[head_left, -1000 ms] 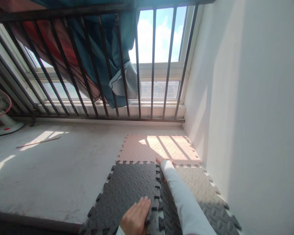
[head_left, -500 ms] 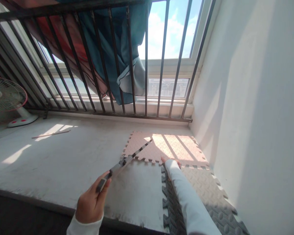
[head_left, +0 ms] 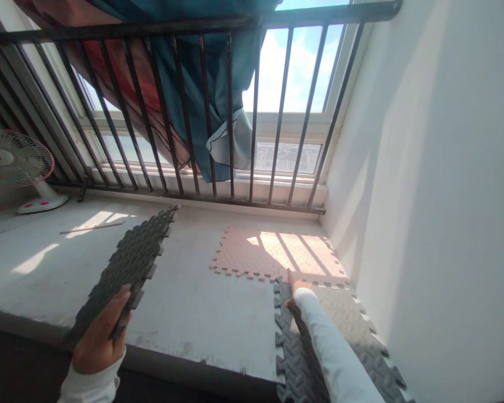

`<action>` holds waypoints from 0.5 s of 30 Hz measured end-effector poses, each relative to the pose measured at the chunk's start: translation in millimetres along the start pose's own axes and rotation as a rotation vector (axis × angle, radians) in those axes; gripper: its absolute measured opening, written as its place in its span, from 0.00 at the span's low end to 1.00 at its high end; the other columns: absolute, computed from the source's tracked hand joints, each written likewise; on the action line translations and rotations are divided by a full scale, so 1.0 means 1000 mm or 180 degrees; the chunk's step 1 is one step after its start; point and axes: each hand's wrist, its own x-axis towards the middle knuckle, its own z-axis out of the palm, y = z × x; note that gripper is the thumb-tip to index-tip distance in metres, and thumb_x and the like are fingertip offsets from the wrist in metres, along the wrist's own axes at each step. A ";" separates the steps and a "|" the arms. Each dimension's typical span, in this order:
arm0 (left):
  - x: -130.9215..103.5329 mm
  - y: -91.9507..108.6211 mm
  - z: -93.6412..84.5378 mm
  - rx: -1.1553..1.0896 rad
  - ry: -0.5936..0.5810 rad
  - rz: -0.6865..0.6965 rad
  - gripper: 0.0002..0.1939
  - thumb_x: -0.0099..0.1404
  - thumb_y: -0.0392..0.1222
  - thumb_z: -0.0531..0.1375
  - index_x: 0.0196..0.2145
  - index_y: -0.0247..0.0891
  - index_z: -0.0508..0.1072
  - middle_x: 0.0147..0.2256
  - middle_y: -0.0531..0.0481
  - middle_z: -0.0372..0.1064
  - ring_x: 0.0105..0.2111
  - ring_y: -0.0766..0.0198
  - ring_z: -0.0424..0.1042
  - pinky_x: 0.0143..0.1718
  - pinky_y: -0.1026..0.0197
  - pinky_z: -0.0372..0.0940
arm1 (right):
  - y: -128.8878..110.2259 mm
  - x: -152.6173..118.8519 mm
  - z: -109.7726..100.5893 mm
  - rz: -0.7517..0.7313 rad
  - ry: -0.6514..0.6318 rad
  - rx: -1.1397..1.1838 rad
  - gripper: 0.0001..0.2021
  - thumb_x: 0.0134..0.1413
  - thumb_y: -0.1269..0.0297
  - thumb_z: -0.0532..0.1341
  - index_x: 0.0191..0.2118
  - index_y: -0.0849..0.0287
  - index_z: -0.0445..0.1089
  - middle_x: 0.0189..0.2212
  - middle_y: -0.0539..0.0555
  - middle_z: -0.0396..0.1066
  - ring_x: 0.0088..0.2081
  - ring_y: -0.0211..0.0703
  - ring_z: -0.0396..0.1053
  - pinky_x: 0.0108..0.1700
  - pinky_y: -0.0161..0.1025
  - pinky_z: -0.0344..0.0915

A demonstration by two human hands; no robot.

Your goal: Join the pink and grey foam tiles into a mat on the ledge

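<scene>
My left hand (head_left: 101, 338) grips a dark grey foam mat tile (head_left: 132, 260) by its near edge and holds it tilted above the floor, its textured face showing. My right hand (head_left: 299, 286) lies low at the seam where a pink foam mat tile (head_left: 239, 252) meets a grey foam mat tile (head_left: 344, 310). Its forefinger and thumb are apart, with the forefinger reaching onto the pink edge; the sleeve and wrist cover the other fingers. Both floor tiles lie flat with toothed edges.
A dark metal railing (head_left: 185, 196) runs along the window, with a blue and red curtain (head_left: 197, 112) behind it. A white wall (head_left: 441, 224) rises on the right. To the left stand a fan (head_left: 46, 196) and a thin strip (head_left: 92, 228). The ledge (head_left: 189, 313) drops off in front.
My left hand has swung left with the tile and turned it from edge-on to show its broad face. The right hand stays at the seam; the view has shifted slightly.
</scene>
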 end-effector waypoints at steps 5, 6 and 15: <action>-0.045 0.003 0.075 0.0656 -0.1855 0.0467 0.27 0.58 0.27 0.42 0.51 0.45 0.64 0.50 0.49 0.64 0.51 0.61 0.62 0.51 0.54 0.57 | 0.013 -0.019 0.025 0.0495 0.0152 0.0123 0.49 0.35 0.42 0.60 0.61 0.51 0.33 0.62 0.62 0.34 0.61 0.51 0.34 0.54 0.56 0.47; -0.055 0.001 0.081 0.0826 -0.2198 0.0421 0.29 0.56 0.25 0.41 0.48 0.46 0.67 0.50 0.49 0.63 0.51 0.60 0.61 0.51 0.53 0.57 | 0.013 -0.020 0.028 0.0623 0.0194 0.0143 0.48 0.37 0.42 0.59 0.61 0.51 0.34 0.62 0.62 0.34 0.61 0.52 0.34 0.54 0.57 0.46; -0.065 -0.034 0.087 0.0977 -0.3062 0.0336 0.36 0.50 0.21 0.40 0.49 0.55 0.62 0.53 0.56 0.58 0.55 0.65 0.56 0.53 0.54 0.52 | 0.012 -0.017 0.026 0.0645 0.0153 0.0215 0.49 0.33 0.39 0.60 0.60 0.43 0.35 0.62 0.59 0.28 0.61 0.59 0.32 0.48 0.63 0.49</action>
